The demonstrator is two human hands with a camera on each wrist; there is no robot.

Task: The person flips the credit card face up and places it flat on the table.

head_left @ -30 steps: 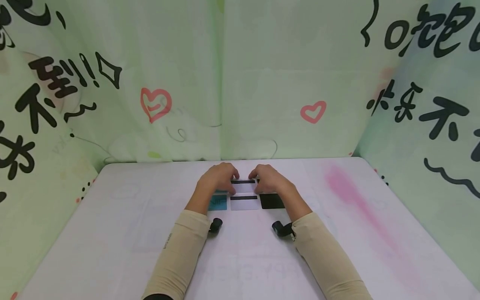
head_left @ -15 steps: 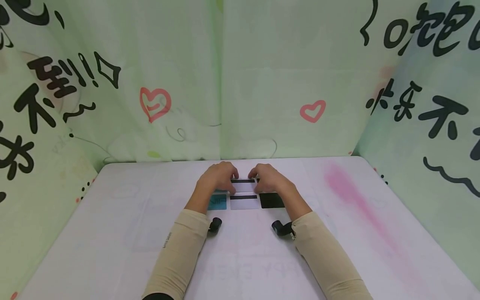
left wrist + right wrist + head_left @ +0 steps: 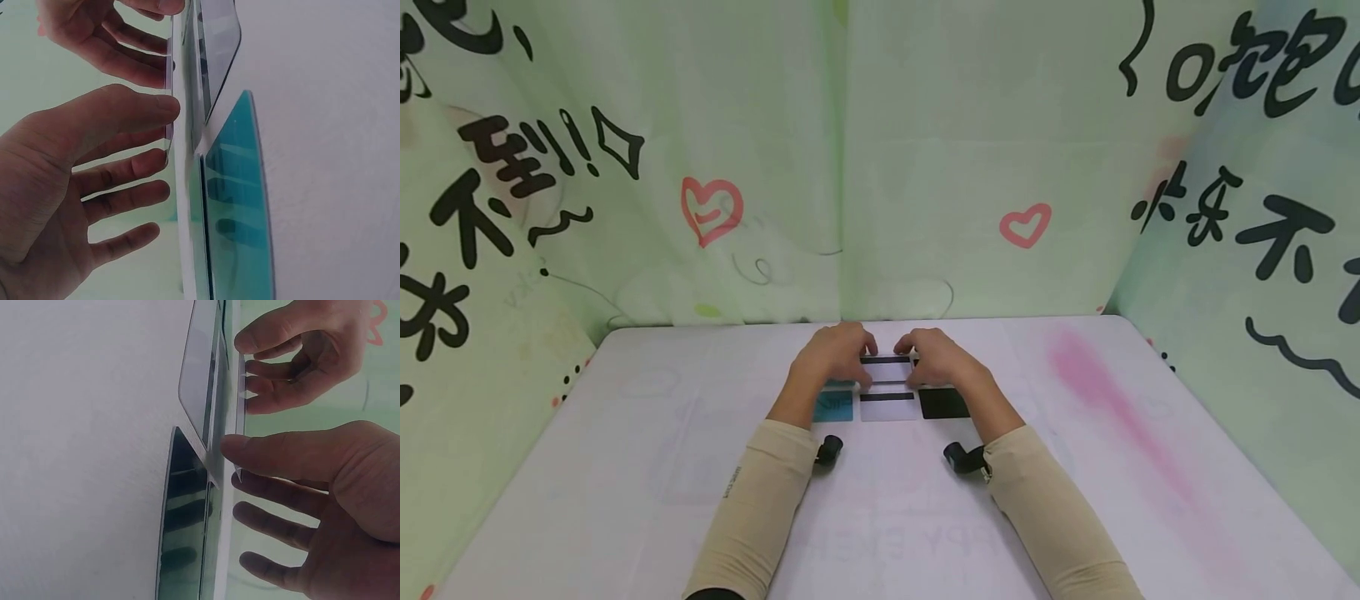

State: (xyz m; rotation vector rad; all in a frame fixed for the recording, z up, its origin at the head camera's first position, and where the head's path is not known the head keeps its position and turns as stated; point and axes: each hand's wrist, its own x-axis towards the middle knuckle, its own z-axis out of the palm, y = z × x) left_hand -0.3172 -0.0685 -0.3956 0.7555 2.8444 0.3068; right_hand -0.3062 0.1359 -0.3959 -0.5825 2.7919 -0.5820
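Note:
Both hands meet over a pale card with a black stripe near the table's far side. My left hand pinches its left end between thumb and fingers; my right hand pinches the right end. From the left wrist, the held card is a thin upright edge, raised over the cards below. In front lies a second pale striped card, flanked by a teal card and a black card. More cards behind these are mostly hidden by the hands.
The white table has a pink smear at right. A green curtain with hearts and black writing encloses its back and sides. Black wrist cameras, such as the left one, hang below the sleeves.
The hands and the held card have risen very slightly; a darker lower edge of the card now stands apart from the row in front. The other visible cards have stayed put.

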